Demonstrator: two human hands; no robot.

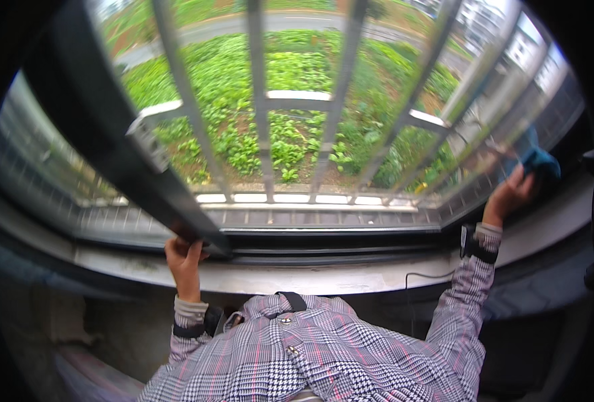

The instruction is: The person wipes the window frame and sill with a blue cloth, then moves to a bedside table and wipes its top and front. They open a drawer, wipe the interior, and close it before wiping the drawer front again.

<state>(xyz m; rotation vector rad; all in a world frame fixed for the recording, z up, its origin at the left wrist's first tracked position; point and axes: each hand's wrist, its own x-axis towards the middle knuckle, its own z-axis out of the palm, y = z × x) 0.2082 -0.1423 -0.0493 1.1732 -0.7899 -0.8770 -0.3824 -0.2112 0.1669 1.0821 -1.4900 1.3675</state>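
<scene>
At the right, my right hand (511, 196) grips a blue cloth (543, 163) against the window glass, close to the dark frame on that side. A faint reflection of hand and cloth shows in the pane (477, 166). My left hand (186, 256) has its fingers curled on the lower end of the dark vertical sash frame (161, 201), near the window track (327, 251). A latch fitting (147, 143) sits higher on that same sash frame. The left fingertips are partly hidden behind its edge.
Metal security bars (256, 100) stand beyond the glass, with a green planted plot (297, 65) and a road outside. A pale window sill (297, 279) runs in front of my body. A thin black cable (408, 296) hangs by my right sleeve, which bears a strapped device (466, 241).
</scene>
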